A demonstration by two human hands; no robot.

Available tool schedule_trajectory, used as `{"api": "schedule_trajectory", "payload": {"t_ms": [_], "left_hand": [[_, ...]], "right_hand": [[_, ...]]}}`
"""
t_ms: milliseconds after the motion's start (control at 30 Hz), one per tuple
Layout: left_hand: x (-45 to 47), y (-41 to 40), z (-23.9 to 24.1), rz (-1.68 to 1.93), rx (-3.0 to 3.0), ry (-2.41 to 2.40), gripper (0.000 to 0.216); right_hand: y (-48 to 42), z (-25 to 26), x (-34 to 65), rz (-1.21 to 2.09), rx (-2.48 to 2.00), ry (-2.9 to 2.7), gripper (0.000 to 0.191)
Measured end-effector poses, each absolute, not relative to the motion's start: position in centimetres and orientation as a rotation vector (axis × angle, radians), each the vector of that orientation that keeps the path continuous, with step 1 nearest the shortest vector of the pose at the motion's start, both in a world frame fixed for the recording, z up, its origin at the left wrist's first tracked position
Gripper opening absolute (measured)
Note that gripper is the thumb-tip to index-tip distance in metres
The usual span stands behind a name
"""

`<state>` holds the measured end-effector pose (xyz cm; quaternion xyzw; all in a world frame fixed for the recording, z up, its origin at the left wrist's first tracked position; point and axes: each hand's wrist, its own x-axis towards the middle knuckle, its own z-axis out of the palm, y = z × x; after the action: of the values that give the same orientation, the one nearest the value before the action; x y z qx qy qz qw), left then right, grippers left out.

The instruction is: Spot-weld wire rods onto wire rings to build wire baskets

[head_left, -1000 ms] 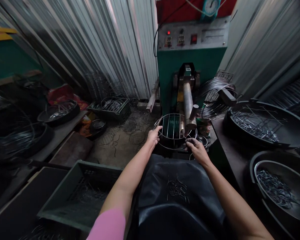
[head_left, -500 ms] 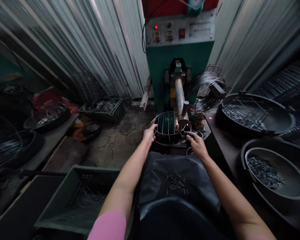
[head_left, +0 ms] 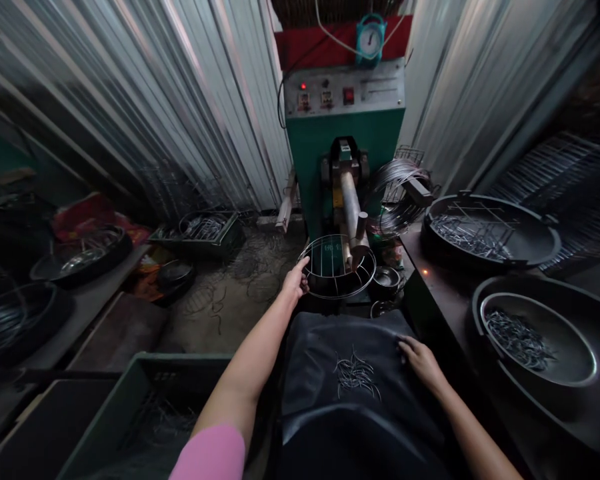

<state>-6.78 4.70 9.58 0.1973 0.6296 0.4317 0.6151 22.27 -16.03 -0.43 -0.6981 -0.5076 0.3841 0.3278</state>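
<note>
A round wire rack (head_left: 337, 267) sits on the metal arm of a green welding machine (head_left: 345, 133). My left hand (head_left: 296, 280) grips the rack's left rim with closed fingers. My right hand (head_left: 420, 360) rests on the black apron (head_left: 350, 400) over my lap, fingers spread flat, just right of a small pile of bent wire pieces (head_left: 355, 373). It holds nothing.
Dark basins with wire pieces (head_left: 520, 340) (head_left: 485, 230) stand on a bench at the right. A coil of wire (head_left: 397, 183) hangs beside the machine. A green crate (head_left: 145, 413) sits at lower left; more basins (head_left: 80, 250) and a crate (head_left: 200, 230) lie along the corrugated wall.
My right hand has let go of the rack's right rim and pulled back down onto the apron beside the wire pieces. My left hand stays on the rack. The view has tilted up.
</note>
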Motion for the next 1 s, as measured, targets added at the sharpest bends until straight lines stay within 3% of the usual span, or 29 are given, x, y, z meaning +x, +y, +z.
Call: {"api": "schedule_trajectory", "payload": {"t_ms": [200,467,700,833,1000], "left_hand": [[-7.8,5.4,9.9,0.805,0.447,1.427,0.037],[-6.7,4.5,9.1,1.067,0.358,1.344,0.036],[-6.5,2.5,9.6,1.222,0.365,1.33,0.033],[-6.7,2.0,9.8,1.215,0.4,1.318,0.034],[-6.6,1.4,10.1,1.252,0.477,1.282,0.034]], "right_hand": [[-14.1,-0.6,22.4,0.948,-1.891,-1.524,0.034],[-14.2,-1.2,21.5,0.706,-2.035,-1.653,0.013],[-13.5,0.4,22.8,1.18,-1.769,-1.464,0.033],[-13.7,1.0,22.2,1.242,-1.737,-1.483,0.033],[-14.0,1.5,20.8,1.18,-1.733,-1.368,0.048]]}}
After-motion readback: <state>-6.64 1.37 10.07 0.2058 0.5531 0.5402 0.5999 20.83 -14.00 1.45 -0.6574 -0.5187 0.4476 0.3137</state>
